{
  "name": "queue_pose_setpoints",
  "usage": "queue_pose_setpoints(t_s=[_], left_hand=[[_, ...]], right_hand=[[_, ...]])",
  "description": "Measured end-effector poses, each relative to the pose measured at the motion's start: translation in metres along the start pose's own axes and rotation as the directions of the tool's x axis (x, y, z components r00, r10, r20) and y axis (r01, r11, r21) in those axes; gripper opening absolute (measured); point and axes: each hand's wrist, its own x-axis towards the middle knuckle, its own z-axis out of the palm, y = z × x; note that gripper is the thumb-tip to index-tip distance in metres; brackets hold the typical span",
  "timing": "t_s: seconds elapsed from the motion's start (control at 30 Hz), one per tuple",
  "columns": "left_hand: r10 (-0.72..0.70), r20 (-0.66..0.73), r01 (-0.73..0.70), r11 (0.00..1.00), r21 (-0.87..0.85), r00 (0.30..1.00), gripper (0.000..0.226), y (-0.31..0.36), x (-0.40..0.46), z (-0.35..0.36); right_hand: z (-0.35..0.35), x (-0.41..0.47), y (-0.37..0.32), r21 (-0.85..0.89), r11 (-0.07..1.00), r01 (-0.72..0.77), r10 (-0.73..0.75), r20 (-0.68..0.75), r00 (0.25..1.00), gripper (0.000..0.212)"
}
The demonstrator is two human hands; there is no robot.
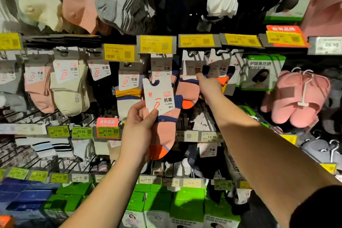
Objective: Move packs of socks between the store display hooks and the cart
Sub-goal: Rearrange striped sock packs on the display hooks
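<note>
My left hand grips a pack of pink socks with navy bands and an orange toe, thumb on its white card, held free in front of the display. My right hand reaches up to a hanging pack of the same pink socks and pinches the lower edge of its white card. That pack hangs on a display hook under a yellow price tag. Another matching pack hangs just to its right. The cart is not in view.
Rows of other sock packs hang to the left, pink and cream. Green boxes fill the bottom shelf. A boxed face mask and pink slippers hang at the right. Wire hooks stick out toward me.
</note>
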Motion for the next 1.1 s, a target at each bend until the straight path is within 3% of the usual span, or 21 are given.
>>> queue_pose_setpoints(t_s=[0.3,0.43,0.63,0.73,0.87,0.9,1.03,1.1], left_hand=[[-0.034,0.030,0.035,0.999,-0.038,0.999,0.025,-0.004,0.004,0.005],[-0.053,0.051,0.056,0.996,-0.062,0.997,0.025,-0.007,0.005,0.009],[-0.045,0.065,0.047,0.999,-0.026,0.997,0.023,-0.014,0.007,0.018],[-0.044,0.080,0.046,0.999,-0.024,0.996,0.022,-0.015,0.008,0.023],[-0.047,0.114,0.048,0.999,-0.009,0.992,0.022,-0.018,0.007,0.030],[-0.042,0.121,0.042,0.999,0.006,0.992,0.022,-0.019,0.007,0.032],[0.002,0.140,-0.021,0.991,0.130,0.990,0.029,-0.019,0.016,0.037],[0.004,0.155,-0.035,0.980,0.198,0.988,0.035,-0.012,0.020,0.042]], right_hand=[[-0.003,-0.002,0.015,-0.059,0.998,-0.019,0.020,0.012,1.000,0.068],[-0.007,-0.025,0.041,0.132,0.990,-0.039,0.034,0.044,0.998,0.053],[0.002,-0.090,0.057,0.412,0.903,-0.120,0.001,0.276,0.961,0.043],[-0.004,-0.118,0.061,0.490,0.868,-0.086,-0.094,0.330,0.939,0.034],[-0.010,-0.127,0.069,0.386,0.919,0.079,-0.219,0.334,0.917,0.068],[-0.011,-0.126,0.068,0.380,0.918,0.110,-0.244,0.325,0.914,0.062],[-0.019,-0.115,0.058,0.403,0.906,0.131,-0.257,0.277,0.926,0.007],[-0.027,-0.107,0.046,0.404,0.904,0.140,-0.257,0.251,0.933,0.008]])
